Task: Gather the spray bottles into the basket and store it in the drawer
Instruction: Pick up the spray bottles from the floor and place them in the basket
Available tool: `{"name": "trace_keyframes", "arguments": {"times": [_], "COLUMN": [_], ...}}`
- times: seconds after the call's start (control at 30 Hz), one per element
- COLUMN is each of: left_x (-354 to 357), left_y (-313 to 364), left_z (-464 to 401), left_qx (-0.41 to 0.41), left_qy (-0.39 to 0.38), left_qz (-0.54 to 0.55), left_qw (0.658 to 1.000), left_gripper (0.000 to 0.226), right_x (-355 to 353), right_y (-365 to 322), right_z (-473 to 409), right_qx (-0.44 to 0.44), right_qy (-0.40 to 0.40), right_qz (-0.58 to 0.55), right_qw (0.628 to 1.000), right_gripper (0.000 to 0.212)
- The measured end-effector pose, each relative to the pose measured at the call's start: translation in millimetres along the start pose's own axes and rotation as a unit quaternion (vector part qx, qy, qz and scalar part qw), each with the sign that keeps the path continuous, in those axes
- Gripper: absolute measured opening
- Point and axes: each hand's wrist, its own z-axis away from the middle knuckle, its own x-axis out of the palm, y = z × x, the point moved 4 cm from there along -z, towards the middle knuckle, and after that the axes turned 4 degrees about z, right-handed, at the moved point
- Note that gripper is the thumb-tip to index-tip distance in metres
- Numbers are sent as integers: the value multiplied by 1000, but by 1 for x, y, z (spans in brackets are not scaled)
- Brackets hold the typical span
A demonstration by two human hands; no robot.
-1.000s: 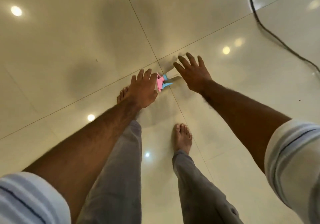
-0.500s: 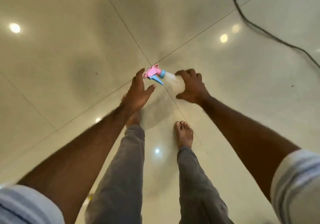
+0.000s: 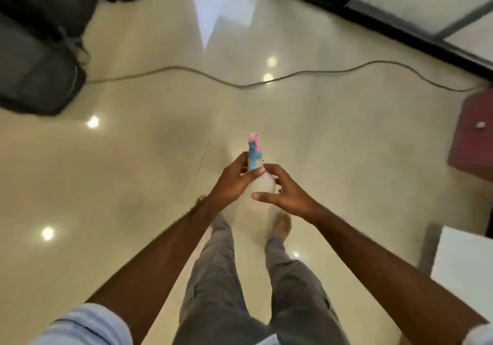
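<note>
Spray bottle (image 3: 260, 176) upright between hands: left (image 3: 234, 182) grips, right (image 3: 286, 195) loose.

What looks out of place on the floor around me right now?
A dark cable snakes loose across the shiny tiled floor ahead, a likely trip hazard. Otherwise nothing looks spilled or broken; the spray bottle is upright between the left hand and right hand.

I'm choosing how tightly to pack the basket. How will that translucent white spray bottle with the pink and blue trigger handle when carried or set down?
The translucent white spray bottle looks like thin plastic, so probably light, slightly squeezable. Its tall pink and blue trigger head may make it tip. The left hand grips its neck, suggesting a secure hold there.
</note>
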Motion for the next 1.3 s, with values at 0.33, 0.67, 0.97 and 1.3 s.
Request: {"name": "trace_keyframes", "arguments": {"times": [0.33,0.67,0.97,1.3], "left_x": [262,632,881,1103], "left_y": [134,116,51,19], "left_z": [63,149,178,149], "left_qx": [113,199,206,152], "left_qy": [-274,-420,-587,-659], "left_qz": [-329,-434,-488,-539], "left_qw": [897,772,613,502], "left_gripper": [55,45,51,60], "right_x": [-175,-269,-306,-404], "right_y": [67,281,448,598], "right_z": [248,521,656,737], "right_qx": [-20,24,116,160], "right_qy": [257,526,656,722], "right_qz": [-252,-363,-428,-405], "right_qw": [933,769,611,538], "right_gripper": [45,35,37,39]}}
